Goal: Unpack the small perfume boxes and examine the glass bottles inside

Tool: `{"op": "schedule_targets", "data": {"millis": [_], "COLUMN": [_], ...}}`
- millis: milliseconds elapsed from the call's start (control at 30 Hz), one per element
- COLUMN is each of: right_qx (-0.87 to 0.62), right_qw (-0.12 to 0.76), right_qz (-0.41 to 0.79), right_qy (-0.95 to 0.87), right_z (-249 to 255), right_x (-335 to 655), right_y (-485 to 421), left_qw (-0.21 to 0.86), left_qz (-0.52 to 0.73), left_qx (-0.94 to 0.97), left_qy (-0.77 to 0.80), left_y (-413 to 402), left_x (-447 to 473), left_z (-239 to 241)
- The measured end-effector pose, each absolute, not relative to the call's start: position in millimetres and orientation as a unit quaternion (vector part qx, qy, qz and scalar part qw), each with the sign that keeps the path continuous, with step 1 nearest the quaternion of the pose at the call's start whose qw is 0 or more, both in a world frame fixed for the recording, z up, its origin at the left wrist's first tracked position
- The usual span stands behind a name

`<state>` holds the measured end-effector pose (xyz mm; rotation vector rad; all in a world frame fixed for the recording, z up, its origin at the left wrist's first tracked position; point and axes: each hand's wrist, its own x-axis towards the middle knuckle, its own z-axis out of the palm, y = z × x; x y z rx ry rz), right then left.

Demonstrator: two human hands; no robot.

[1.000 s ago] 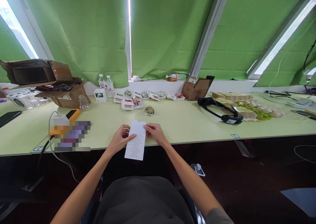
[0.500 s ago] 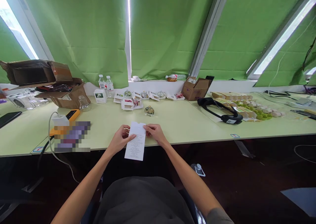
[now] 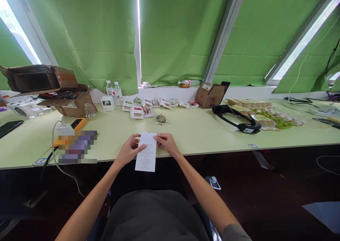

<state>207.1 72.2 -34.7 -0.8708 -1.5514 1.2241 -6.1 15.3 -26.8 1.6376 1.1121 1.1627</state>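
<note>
Between my two hands, just over the table's front edge, is a flat white paper carton (image 3: 146, 159) with lines of small print and a notch in its top end. My left hand (image 3: 131, 149) pinches its left side, thumb on the printed face. My right hand (image 3: 166, 143) grips the upper right corner between thumb and fingers. Beyond them a round, gold-patterned ornament (image 3: 160, 119) sits on the pale table (image 3: 196, 133). Behind it stand several white open boxes (image 3: 137, 112) with small glass ornaments beside them, one of them pink (image 3: 192, 102).
An upright white box (image 3: 107, 103) and two plastic bottles (image 3: 117, 90) stand at back left, near open cardboard boxes (image 3: 71, 104). An orange device (image 3: 79, 123) with cables lies at left. Toward the right are a brown carton (image 3: 209, 95) and a black headset (image 3: 239, 120).
The white carton has shifted very slightly and turned a little more upright. Both hands keep their grip and have hardly moved.
</note>
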Motion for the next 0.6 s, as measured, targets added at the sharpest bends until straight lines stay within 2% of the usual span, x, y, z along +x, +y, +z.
{"op": "schedule_targets", "data": {"millis": [600], "right_qx": [-0.344], "right_qw": [0.463], "right_qz": [0.492], "right_qy": [-0.652], "right_z": [-33.8], "right_x": [207.0], "right_y": [71.6], "left_qw": [0.409], "left_qz": [0.469], "left_qx": [0.651], "left_qy": [0.436], "left_y": [15.5], "left_x": [-5.3], "left_z": [-27.4]}}
